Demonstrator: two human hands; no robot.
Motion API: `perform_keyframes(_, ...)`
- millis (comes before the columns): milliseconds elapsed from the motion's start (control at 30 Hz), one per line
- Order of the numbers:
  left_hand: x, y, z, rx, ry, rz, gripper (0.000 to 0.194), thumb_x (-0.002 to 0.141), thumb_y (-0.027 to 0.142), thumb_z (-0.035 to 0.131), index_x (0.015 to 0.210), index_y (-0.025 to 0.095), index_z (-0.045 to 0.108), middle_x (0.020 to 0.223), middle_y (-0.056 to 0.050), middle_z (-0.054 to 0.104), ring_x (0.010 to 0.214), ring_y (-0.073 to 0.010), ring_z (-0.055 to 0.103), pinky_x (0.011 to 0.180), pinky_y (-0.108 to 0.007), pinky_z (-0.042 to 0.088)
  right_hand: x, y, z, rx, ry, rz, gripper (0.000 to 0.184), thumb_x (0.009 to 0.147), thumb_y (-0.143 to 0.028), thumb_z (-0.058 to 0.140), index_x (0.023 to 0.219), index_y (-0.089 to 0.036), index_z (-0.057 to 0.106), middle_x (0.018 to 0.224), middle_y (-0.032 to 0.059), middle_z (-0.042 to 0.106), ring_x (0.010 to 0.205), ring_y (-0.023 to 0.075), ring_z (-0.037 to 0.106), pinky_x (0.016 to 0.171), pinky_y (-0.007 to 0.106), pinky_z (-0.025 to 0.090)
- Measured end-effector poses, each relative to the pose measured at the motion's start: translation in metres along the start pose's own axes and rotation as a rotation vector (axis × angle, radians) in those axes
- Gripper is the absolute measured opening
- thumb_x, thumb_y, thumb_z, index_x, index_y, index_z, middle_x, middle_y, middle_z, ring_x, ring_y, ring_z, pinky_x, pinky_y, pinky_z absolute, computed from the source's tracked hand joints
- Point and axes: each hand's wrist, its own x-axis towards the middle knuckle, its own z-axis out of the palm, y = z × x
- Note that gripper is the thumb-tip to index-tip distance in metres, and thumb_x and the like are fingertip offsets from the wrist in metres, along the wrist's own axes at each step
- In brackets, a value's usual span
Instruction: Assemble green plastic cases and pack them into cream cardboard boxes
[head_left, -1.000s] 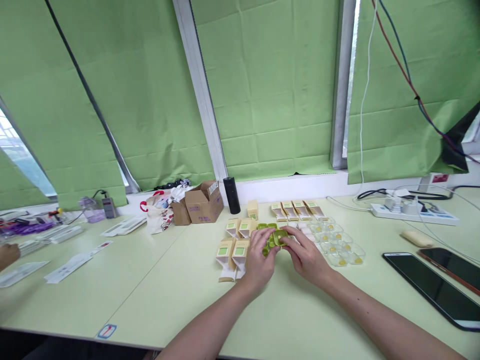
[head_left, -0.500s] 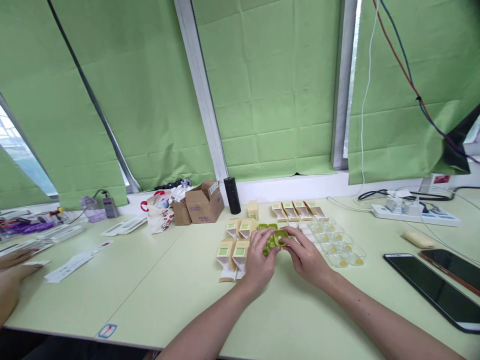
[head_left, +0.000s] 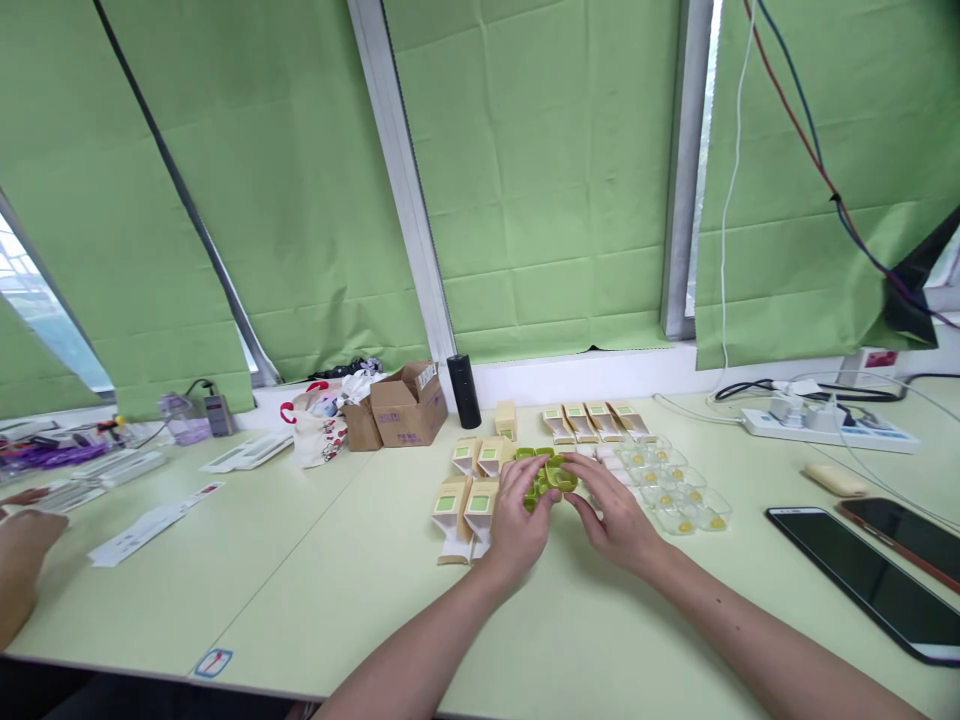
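My left hand (head_left: 519, 518) and my right hand (head_left: 613, 512) meet over a cluster of small green plastic cases (head_left: 546, 474) on the pale green table (head_left: 315, 580). Fingers of both hands pinch one green case (head_left: 559, 476) at the top of the cluster. Left of my hands lie small cream cartons with green labels (head_left: 465, 505). Right of them sit clear plastic trays with yellow dots (head_left: 675, 490). More cream cartons (head_left: 596, 420) are lined up behind.
A brown cardboard box (head_left: 405, 405), a black cylinder (head_left: 464, 390) and a printed bag (head_left: 319, 425) stand at the back. Two dark phones (head_left: 870, 575) lie at the right, behind them a power strip (head_left: 825, 425) with cables. Another person's hand (head_left: 19, 555) rests at far left.
My right hand has loosened slightly and shifted on the green case. The other person's hand at far left has moved further onto the table.
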Motion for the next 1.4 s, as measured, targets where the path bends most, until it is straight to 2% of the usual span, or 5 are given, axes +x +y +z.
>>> perform_keyframes(167, 0.001, -0.004, 0.001, -0.029, 0.004, -0.061, 0.041, 0.099, 0.039, 0.07, 0.138, 0.027, 0.07, 0.128, -0.011, 0.068, 0.12, -0.028, 0.063, 0.107, -0.046, 0.052, 0.0, 0.002, 0.001, 0.012, 0.035, 0.029, 0.031, 0.107, -0.022, 0.053, 0.137, -0.025, 0.061, 0.135, 0.0137, 0.074, 0.125, 0.0291, 0.073, 0.102, 0.048, 0.064)
perform_keyframes(300, 0.002, -0.005, 0.001, -0.034, -0.007, -0.061, 0.04, 0.103, 0.043, 0.064, 0.138, 0.026, 0.069, 0.121, -0.011, 0.069, 0.116, -0.0269, 0.065, 0.105, -0.045, 0.053, 0.001, 0.002, 0.001, 0.056, 0.055, 0.189, 0.023, 0.109, -0.03, 0.052, 0.127, -0.023, 0.064, 0.107, 0.0102, 0.081, 0.093, 0.0249, 0.08, 0.08, 0.037, 0.066)
perform_keyframes(667, -0.001, -0.002, -0.002, 0.213, -0.045, 0.137, 0.045, 0.101, 0.02, 0.063, 0.144, 0.031, 0.057, 0.137, -0.009, 0.065, 0.134, -0.0298, 0.054, 0.114, -0.054, 0.049, 0.006, -0.004, -0.002, 0.238, 0.002, 0.515, 0.038, 0.107, -0.051, 0.049, 0.112, -0.021, 0.071, 0.071, 0.0027, 0.076, 0.058, 0.0198, 0.07, 0.056, 0.029, 0.055)
perform_keyframes(1100, -0.001, -0.002, -0.001, 0.336, -0.089, 0.323, 0.052, 0.099, 0.012, 0.06, 0.145, 0.037, 0.061, 0.135, -0.011, 0.063, 0.13, -0.0324, 0.054, 0.107, -0.056, 0.055, 0.009, -0.015, -0.003, 0.288, -0.048, 0.503, 0.039, 0.107, -0.052, 0.049, 0.109, -0.022, 0.074, 0.064, 0.0005, 0.072, 0.056, 0.0191, 0.069, 0.055, 0.029, 0.056)
perform_keyframes(1400, 0.003, 0.001, -0.002, 0.18, 0.003, 0.1, 0.046, 0.092, 0.015, 0.072, 0.134, 0.031, 0.067, 0.13, -0.008, 0.065, 0.13, -0.0306, 0.054, 0.113, -0.052, 0.048, 0.015, 0.0, -0.02, 0.034, 0.031, 0.418, 0.03, 0.106, -0.039, 0.049, 0.107, -0.022, 0.074, 0.078, 0.0027, 0.078, 0.062, 0.0199, 0.07, 0.061, 0.031, 0.051)
